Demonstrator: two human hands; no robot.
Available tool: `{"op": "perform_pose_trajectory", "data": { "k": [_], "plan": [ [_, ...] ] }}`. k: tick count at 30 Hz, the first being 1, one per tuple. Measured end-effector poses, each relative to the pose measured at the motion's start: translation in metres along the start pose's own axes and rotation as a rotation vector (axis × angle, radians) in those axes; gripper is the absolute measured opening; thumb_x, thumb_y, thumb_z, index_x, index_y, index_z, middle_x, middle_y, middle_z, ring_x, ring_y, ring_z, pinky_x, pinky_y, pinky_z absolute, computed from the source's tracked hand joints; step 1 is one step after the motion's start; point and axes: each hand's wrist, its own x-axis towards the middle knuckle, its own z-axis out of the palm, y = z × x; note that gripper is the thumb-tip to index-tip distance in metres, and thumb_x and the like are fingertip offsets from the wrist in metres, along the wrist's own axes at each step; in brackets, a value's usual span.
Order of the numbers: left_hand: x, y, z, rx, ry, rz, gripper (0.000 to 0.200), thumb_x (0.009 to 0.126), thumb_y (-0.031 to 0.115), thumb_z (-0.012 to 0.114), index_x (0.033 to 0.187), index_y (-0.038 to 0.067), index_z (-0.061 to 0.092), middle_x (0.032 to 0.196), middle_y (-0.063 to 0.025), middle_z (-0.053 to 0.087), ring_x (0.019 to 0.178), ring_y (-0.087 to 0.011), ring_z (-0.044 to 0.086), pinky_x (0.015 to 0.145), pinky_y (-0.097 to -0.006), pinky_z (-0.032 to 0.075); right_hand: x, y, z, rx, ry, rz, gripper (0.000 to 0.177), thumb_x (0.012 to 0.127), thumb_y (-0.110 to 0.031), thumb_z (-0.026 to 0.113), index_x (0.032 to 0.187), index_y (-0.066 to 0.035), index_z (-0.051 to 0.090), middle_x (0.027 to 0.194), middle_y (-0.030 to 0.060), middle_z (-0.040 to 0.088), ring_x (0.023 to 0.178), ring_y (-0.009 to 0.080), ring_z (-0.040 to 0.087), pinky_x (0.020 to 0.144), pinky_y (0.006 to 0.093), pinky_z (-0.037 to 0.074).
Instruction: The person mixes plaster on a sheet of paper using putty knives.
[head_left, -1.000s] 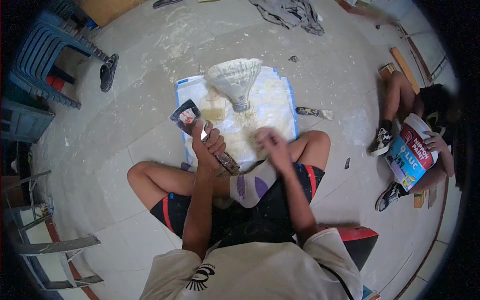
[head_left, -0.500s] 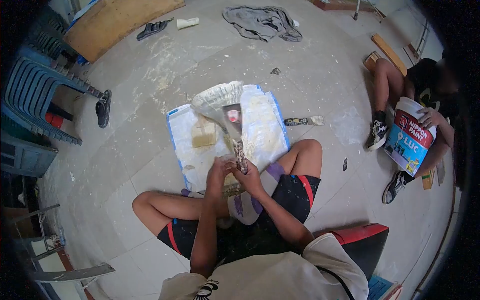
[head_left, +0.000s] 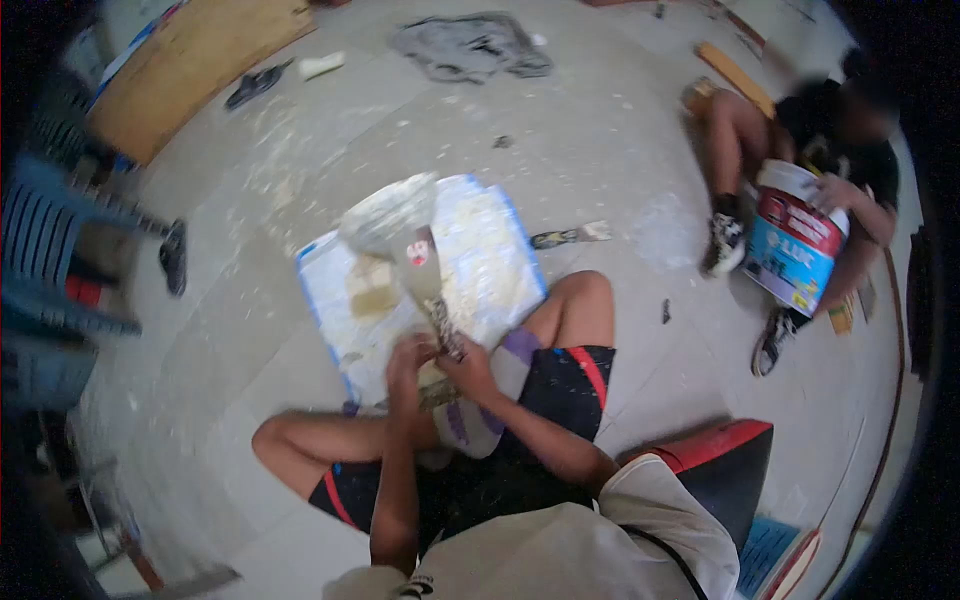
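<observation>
Both our grips close on the putty knife (head_left: 424,278) handle, left hand (head_left: 405,362) beside right hand (head_left: 470,368). Its blade points between 11 and 12 o'clock over the plastic sheet (head_left: 490,250). Blur hides our fingers.

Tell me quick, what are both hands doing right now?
Left hand: curled by the scraper handle; grip too blurred to tell.
Right hand: closed on the scraper handle.
</observation>
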Motion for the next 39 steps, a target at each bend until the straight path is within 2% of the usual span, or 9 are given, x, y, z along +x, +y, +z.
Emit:
{"op": "perform_pose_trajectory", "data": {
  "k": [3, 6, 9, 13, 17, 19, 32, 35, 39],
  "plan": [
    [0.004, 0.003, -0.006, -0.188, 0.243, -0.025, 0.037, 0.092, 0.029, 0.040, 0.114, 0.000, 0.047, 0.114, -0.0113, 0.049, 0.100, -0.0178, 0.050, 0.088, -0.0311, 0.038, -0.007, -0.008, 0.001, -0.306, 0.163, -0.207, 0.031, 0.074, -0.015, 0.063, 0.098, 0.002, 0.054, 0.075, 0.0128, 0.060, 0.067, 0.0175, 0.060, 0.058, 0.0283, 0.045],
    [-0.004, -0.006, 0.000, 0.299, -0.006, 0.040, 0.040, 0.091, 0.029, 0.043, 0.119, 0.002, 0.043, 0.111, -0.0105, 0.050, 0.098, -0.0188, 0.050, 0.084, -0.0328, 0.041, -0.007, -0.017, 0.000, -0.317, 0.025, -0.113, 0.032, 0.071, -0.019, 0.065, 0.092, 0.002, 0.053, 0.073, 0.0193, 0.058, 0.066, 0.0263, 0.060, 0.058, 0.0341, 0.046],
    [0.002, 0.006, -0.004, -0.131, 0.279, 0.000, 0.035, 0.091, 0.028, 0.044, 0.112, 0.001, 0.047, 0.099, -0.0054, 0.052, 0.091, -0.0133, 0.050, 0.082, -0.0274, 0.040, -0.010, -0.018, -0.001, -0.294, -0.041, 0.078, 0.044, 0.071, -0.026, 0.064, 0.102, 0.002, 0.051, 0.069, 0.0200, 0.057, 0.064, 0.0328, 0.058, 0.059, 0.0394, 0.045],
    [-0.005, 0.009, 0.006, 0.184, -0.005, 0.050, 0.032, 0.091, 0.031, 0.044, 0.107, 0.003, 0.048, 0.097, -0.0059, 0.052, 0.088, -0.0143, 0.051, 0.078, -0.0273, 0.041, -0.006, -0.010, 0.002, -0.400, 0.002, -0.040, 0.042, 0.072, -0.028, 0.064, 0.099, 0.002, 0.050, 0.066, 0.0200, 0.056, 0.059, 0.0330, 0.057, 0.055, 0.0396, 0.044],
    [-0.005, 0.012, 0.002, -0.118, 0.295, 0.018, 0.034, 0.090, 0.033, 0.046, 0.105, 0.003, 0.050, 0.095, -0.0055, 0.053, 0.086, -0.0141, 0.051, 0.076, -0.0261, 0.041, -0.009, -0.016, 0.001, -0.285, -0.053, -0.058, 0.043, 0.071, -0.028, 0.065, 0.098, 0.001, 0.050, 0.069, 0.0204, 0.057, 0.065, 0.0355, 0.057, 0.059, 0.0423, 0.044],
    [-0.011, 0.004, -0.001, -0.142, 0.276, -0.026, 0.036, 0.089, 0.034, 0.046, 0.106, 0.003, 0.049, 0.093, -0.0052, 0.053, 0.085, -0.0143, 0.052, 0.076, -0.0266, 0.042, -0.007, -0.011, 0.002, -0.334, -0.152, -0.166, 0.035, 0.069, -0.024, 0.064, 0.092, -0.001, 0.051, 0.068, 0.0202, 0.056, 0.065, 0.0360, 0.056, 0.059, 0.0428, 0.043],
    [-0.015, -0.013, -0.017, -0.278, 0.301, 0.001, 0.034, 0.090, 0.039, 0.043, 0.093, 0.006, 0.048, 0.085, -0.0054, 0.050, 0.076, -0.0147, 0.049, 0.069, -0.0281, 0.042, -0.012, -0.020, 0.006, -0.530, -0.144, -0.107, 0.032, 0.070, -0.022, 0.066, 0.089, -0.002, 0.050, 0.065, 0.0186, 0.057, 0.066, 0.0373, 0.058, 0.057, 0.0427, 0.044],
    [-0.019, -0.006, -0.015, -0.283, 0.310, -0.054, 0.035, 0.090, 0.038, 0.043, 0.099, 0.004, 0.047, 0.088, -0.0057, 0.050, 0.077, -0.0146, 0.050, 0.069, -0.0288, 0.043, -0.014, -0.023, 0.004, -0.337, -0.158, -0.118, 0.034, 0.070, -0.024, 0.066, 0.090, -0.002, 0.049, 0.068, 0.0192, 0.058, 0.068, 0.0381, 0.057, 0.059, 0.0456, 0.044],
    [-0.016, -0.014, -0.019, -0.055, 0.300, 0.008, 0.036, 0.090, 0.034, 0.043, 0.107, 0.002, 0.047, 0.094, -0.0081, 0.051, 0.082, -0.0178, 0.051, 0.073, -0.0304, 0.043, -0.013, -0.008, 0.012, -0.586, -0.303, -0.119, 0.035, 0.069, -0.024, 0.065, 0.090, -0.002, 0.048, 0.072, 0.0201, 0.058, 0.071, 0.0383, 0.057, 0.062, 0.0457, 0.044]
  ]
}}
